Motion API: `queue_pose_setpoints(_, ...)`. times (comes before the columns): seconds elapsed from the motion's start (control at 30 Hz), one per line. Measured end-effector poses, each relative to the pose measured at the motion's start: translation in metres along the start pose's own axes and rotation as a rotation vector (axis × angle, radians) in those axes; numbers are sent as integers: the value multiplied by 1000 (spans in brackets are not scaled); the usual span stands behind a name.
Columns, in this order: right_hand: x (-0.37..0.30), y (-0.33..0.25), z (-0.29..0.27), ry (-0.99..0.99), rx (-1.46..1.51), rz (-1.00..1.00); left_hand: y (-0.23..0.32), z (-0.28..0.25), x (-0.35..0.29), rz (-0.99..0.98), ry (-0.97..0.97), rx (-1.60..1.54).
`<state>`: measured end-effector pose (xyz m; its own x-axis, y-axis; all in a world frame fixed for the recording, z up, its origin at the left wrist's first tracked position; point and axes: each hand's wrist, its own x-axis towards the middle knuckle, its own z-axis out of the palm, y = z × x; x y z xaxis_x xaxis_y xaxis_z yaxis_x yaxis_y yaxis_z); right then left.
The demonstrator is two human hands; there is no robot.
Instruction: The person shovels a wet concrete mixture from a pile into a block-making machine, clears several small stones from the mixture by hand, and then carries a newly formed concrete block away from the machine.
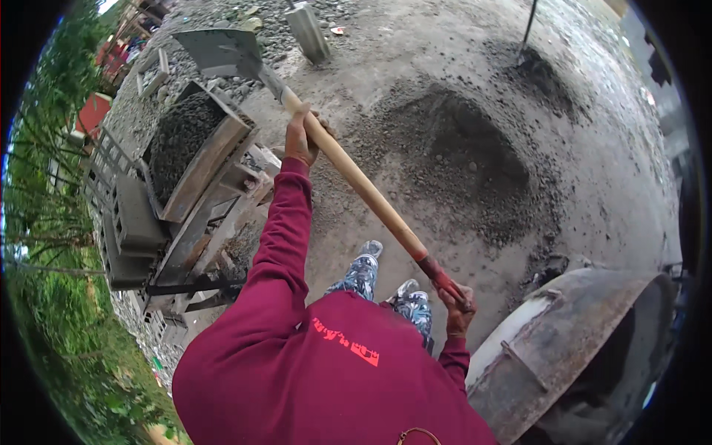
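Observation:
A shovel [363, 185] with a long wooden shaft runs slantwise across the view in front of me. My left hand [302, 135] is closed round the upper shaft, just below the metal socket. My right hand [457, 305] grips the red handle end at the lower right. The grey blade [221, 52] is up at the far left, above and beyond a hopper [208, 174] filled with dark, grainy mix [185, 137]. No load shows on the blade. On the ground to the right of the shaft lies a heap of dark, damp-looking mix [475, 141].
Grey hollow blocks [137, 219] stand left of the hopper's machine frame [196, 259]. A large rusty metal drum [564, 341] lies close at my right. Farther off are a smaller dark pile [545, 74] with a thin pole, a grey metal container [308, 33] and gravel [267, 22].

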<state>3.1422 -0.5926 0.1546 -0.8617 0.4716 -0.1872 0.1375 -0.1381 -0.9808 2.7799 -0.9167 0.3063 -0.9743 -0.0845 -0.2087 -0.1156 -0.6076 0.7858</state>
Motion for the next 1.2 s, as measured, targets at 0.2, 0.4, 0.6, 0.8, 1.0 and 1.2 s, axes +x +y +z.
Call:
queue_pose_setpoints(0.2, -150, 52, -75, 776, 385, 410, -306, 31, 8, -653, -15, 151)
queue_pose_setpoints(0.4, -329, 40, -63, 1318, 227, 1036, -598, -91, -201, -1359, 161, 638)
queue_pose_setpoints(0.6, -208, 23, -79, 977, -464, 1023, -730, -157, -197, -1623, 246, 514)
queue_pose_setpoints(0.8, 82, 198, 20, 1438, 464, 753, -795, -108, 224, -1290, 147, 698)
queue_pose_setpoints(1.0, 77, 431, 10, 1254, 609, 997, -838, -162, 251, -1040, 57, 606)
queue_pose_setpoints(1.2, 29, 466, -18, 1467, 403, 902, -843, -172, 207, -962, 166, 710)
